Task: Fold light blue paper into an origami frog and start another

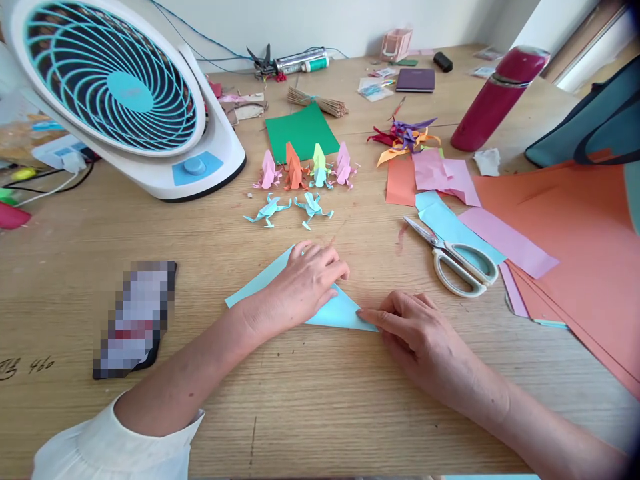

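A light blue sheet of paper (345, 312), folded into a triangle, lies flat on the table in front of me. My left hand (310, 277) rests palm down across its middle, the fingers apart, slightly bent and reaching over the top of the triangle. At the triangle's right corner, my right hand (417, 333) has its thumb and index finger closed on the paper tip, with the other fingers curled in. The left hand and forearm hide much of the sheet's centre.
Folded paper figures (293, 170) stand beyond my hands, before a green sheet (300, 130). Scissors (457, 263) lie on paper strips at right, near orange sheets (545, 220) and a red flask (500, 97). A fan (195, 170) and phone (135, 320) are at left.
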Tool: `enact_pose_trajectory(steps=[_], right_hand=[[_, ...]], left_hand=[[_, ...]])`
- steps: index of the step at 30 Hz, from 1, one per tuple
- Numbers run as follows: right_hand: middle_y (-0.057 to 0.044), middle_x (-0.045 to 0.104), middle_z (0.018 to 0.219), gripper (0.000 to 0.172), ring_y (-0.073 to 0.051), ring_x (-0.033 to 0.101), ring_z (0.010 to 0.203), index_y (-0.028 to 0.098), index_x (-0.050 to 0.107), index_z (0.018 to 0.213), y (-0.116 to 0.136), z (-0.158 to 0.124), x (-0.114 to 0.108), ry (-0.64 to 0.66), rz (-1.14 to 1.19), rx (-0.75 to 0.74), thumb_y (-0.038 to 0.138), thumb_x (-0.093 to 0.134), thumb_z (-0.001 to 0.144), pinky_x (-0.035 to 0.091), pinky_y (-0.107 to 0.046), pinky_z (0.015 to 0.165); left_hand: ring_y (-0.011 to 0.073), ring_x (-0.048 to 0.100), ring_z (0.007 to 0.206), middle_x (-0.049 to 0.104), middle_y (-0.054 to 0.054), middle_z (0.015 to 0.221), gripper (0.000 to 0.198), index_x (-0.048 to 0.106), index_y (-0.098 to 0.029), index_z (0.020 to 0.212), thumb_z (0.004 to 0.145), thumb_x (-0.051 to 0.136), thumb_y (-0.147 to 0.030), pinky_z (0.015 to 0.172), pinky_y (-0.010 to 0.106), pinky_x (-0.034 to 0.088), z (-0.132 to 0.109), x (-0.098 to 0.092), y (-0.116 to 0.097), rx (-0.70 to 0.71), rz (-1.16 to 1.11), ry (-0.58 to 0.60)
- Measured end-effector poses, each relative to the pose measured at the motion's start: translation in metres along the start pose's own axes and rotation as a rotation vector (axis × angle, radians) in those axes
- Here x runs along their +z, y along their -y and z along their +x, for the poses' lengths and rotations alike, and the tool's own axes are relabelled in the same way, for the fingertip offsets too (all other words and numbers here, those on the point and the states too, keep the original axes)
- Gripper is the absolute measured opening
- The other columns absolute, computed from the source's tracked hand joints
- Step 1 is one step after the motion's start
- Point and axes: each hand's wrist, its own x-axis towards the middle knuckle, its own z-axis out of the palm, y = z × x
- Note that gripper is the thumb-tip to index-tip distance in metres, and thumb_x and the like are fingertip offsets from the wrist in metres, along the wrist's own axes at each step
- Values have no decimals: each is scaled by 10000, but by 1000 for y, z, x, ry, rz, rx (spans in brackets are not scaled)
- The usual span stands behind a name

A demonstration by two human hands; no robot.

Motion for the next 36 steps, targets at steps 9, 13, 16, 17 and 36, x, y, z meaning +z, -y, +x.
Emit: enact_pose_trajectory(steps=[9, 13, 16, 17, 36], right_hand=[[-45, 578, 846, 343, -180, 555, 790, 225, 687, 1120, 1, 2, -2, 51, -50, 23, 39, 495, 905, 369, -347, 754], [-52, 591, 854, 347, -189, 562, 801, 225, 684, 1165, 1, 2, -2, 57, -46, 15, 61, 503, 919, 373, -350, 754], [-55, 593, 861, 340, -190, 567, 809, 225, 681, 1177, 1, 2, -2, 61, -54, 14, 75, 510, 925, 377, -352, 762], [-54, 591, 859, 335, -189, 567, 807, 226, 680, 1178, 1, 2, -2, 61, -59, 12, 80, 517, 925, 378, -351, 762], [-81, 641, 948, 287, -183, 603, 843, 190, 646, 1141, -7, -1, -16, -144, 4, -35, 97, 444, 960, 468, -335, 752]], left_hand=[[196, 615, 865, 651, 37, 947, 118, 648, -164, 922, 940, 569, -250, 792, 352, 474, -24, 5, -22, -50, 89, 8], [250, 625, 1005, 669, 70, 1086, 175, 639, -173, 1049, 921, 603, -287, 849, 409, 507, -40, 14, -38, -63, 135, -65], [270, 620, 1062, 659, 90, 1168, 262, 609, -166, 1134, 911, 618, -303, 883, 442, 517, -46, 20, -45, -74, 157, -94], [276, 618, 1075, 653, 97, 1190, 283, 603, -161, 1149, 905, 626, -302, 890, 448, 520, -46, 22, -46, -75, 164, -100], [314, 594, 1162, 621, 181, 1231, 413, 576, -87, 1172, 843, 702, -303, 977, 438, 512, -45, 38, -48, -33, 233, -175]])
